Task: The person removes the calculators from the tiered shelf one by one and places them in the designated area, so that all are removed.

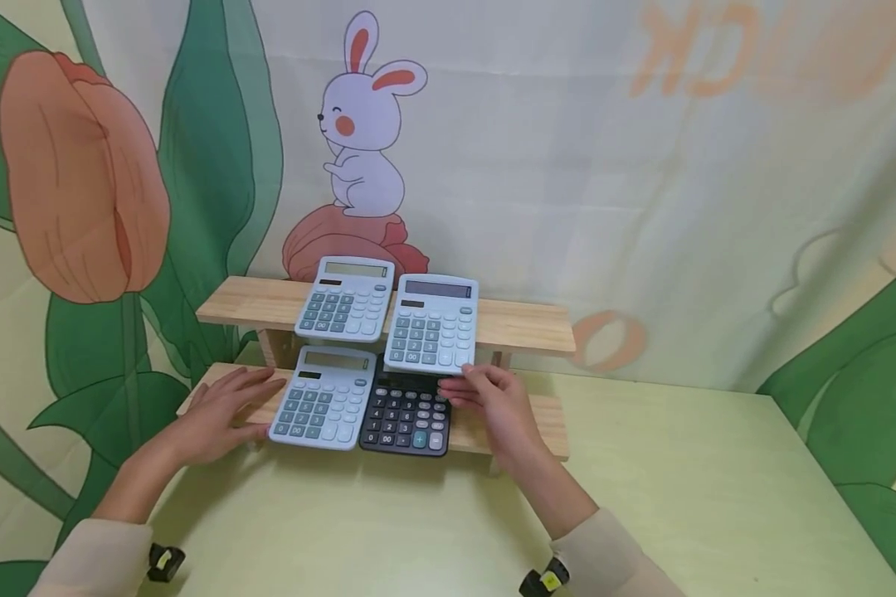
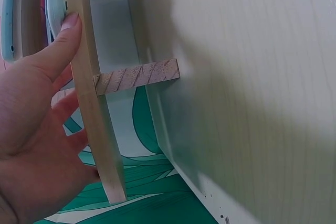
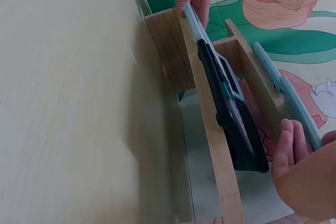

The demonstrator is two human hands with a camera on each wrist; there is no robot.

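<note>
- Fingers and thumb of your right hand [image 1: 502, 406] pinch the upper right calculator [image 1: 435, 327] by its lower right corner; thumb on the face, fingertips underneath.
- That pale blue calculator lies toward 11 o'clock from those fingertips, leaning on the upper shelf [image 1: 526, 323], its lower end jutting past the front edge; its long axis runs close to 12 and 6, the top tipped slightly toward 1.
- Your right hand is clearly the nearer; your left hand [image 1: 220, 414] sits well apart, at 8 o'clock from the same calculator.
- Your left fingers are spread over the lower shelf [image 1: 545, 427], gripping nothing; that thumb touches the lower left calculator [image 1: 324, 402] near its bottom left corner.
- Just beside the pinched calculator, between 9 and 10 o'clock, leans the upper left calculator [image 1: 346, 298]; between 6 and 7 sits the black calculator [image 1: 406, 414] on the lower shelf.
- Any shift would, I judge, turn on that pinched corner; its close neighbour bounds the 9 o'clock side.
</note>
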